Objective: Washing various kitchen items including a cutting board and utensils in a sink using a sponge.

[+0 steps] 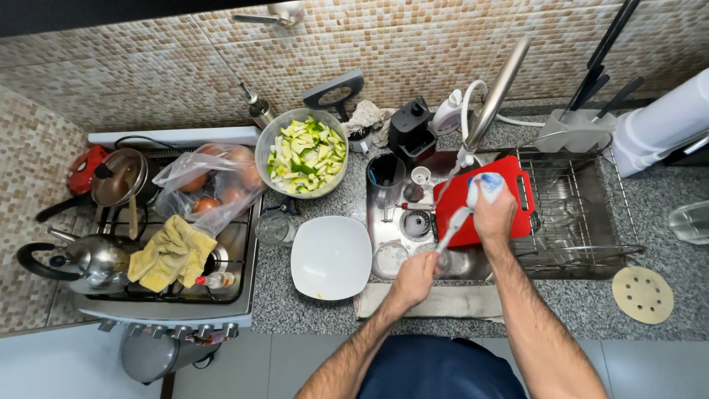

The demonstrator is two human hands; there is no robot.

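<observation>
A knife (452, 229) was gripped by its handle in the left hand (415, 278), at the near edge of the sink (384, 222). Beyond it, a sponge (484, 186) was clenched in the right hand (495, 214) — pressed toward the blade, over a red cutting board (517, 203). A white plate (330, 257) lay on the counter (665, 214) left of the sink — farther back, a bowl (304, 153) of chopped vegetables.

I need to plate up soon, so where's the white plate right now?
In the head view, the white plate sits on the granite counter, left of the sink, just below the bowl of chopped zucchini and right of the stove.
</observation>
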